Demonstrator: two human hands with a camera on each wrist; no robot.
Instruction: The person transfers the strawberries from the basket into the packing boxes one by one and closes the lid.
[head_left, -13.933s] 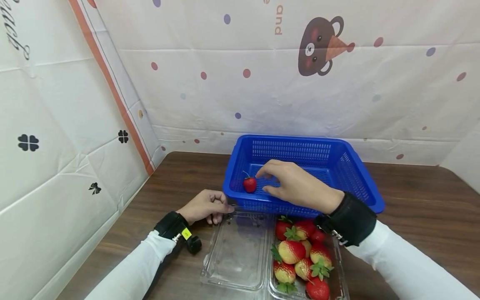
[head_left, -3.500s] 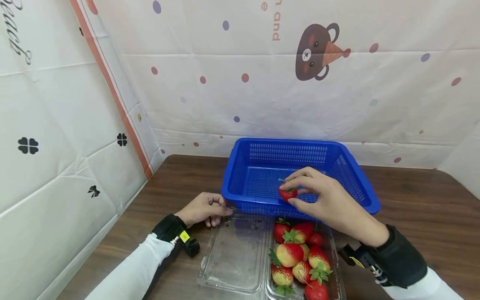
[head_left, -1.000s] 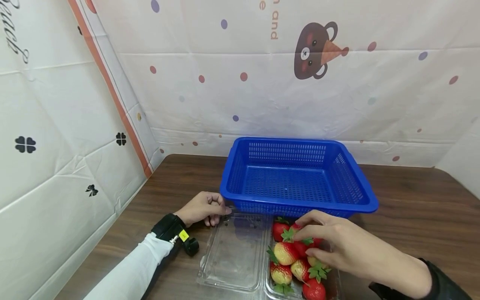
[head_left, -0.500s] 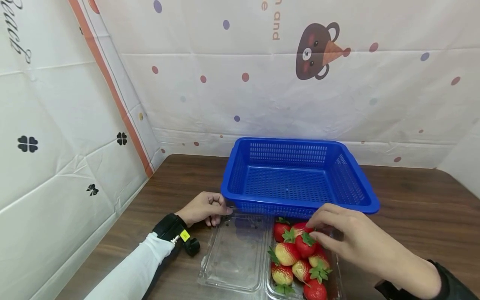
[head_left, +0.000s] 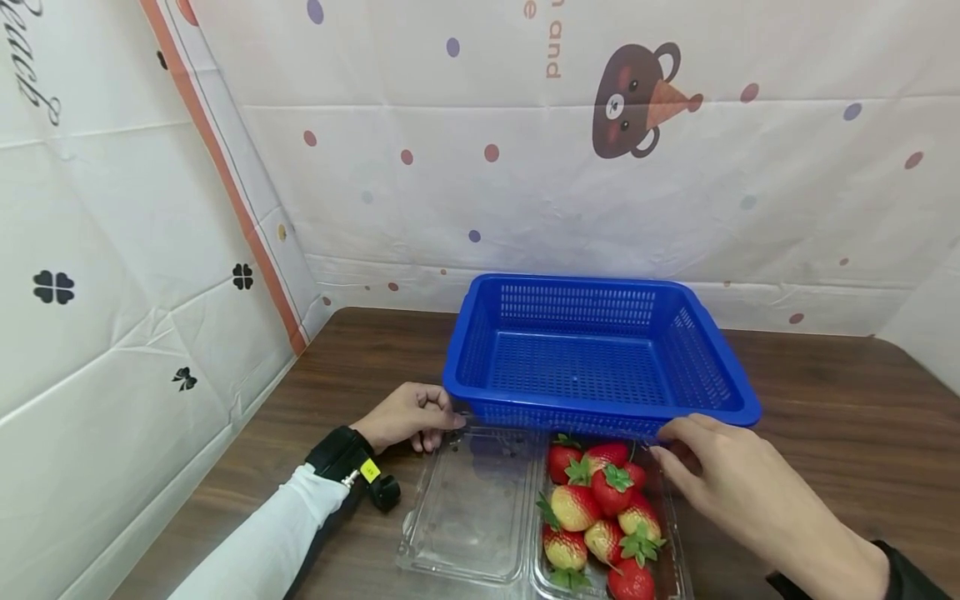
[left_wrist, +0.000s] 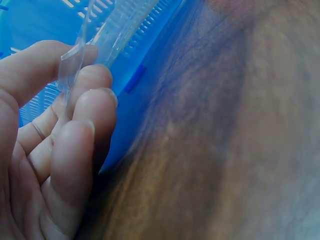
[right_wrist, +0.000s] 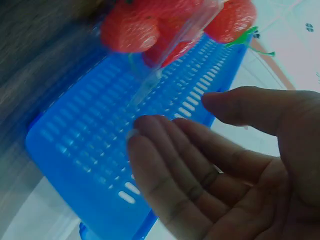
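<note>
My left hand [head_left: 415, 417] pinches the far left corner of a clear plastic clamshell lid [head_left: 480, 508], with thumb and fingertips on its thin edge in the left wrist view. Beside the lid lies the clamshell's filled half [head_left: 681, 554], holding several red and yellowish strawberries [head_left: 576, 507] with green leaves. One small red strawberry [head_left: 612, 493] rests on top of the pile. My right hand [head_left: 738, 483] is at the box's far right corner, holding nothing. In the right wrist view its thumb [right_wrist: 245, 107] stands apart from its loosely bent fingers, near the box edge.
A blue perforated basket [head_left: 592, 414] stands just behind the clamshell, its front rim close to both hands. Underneath is a dark wood table [head_left: 825, 417]. A white printed cloth [head_left: 375, 208] hangs behind and on the left.
My right hand took the small strawberry from the basket, set it on the pile, let go and moved right to the box corner. The left hand stays on the lid.
</note>
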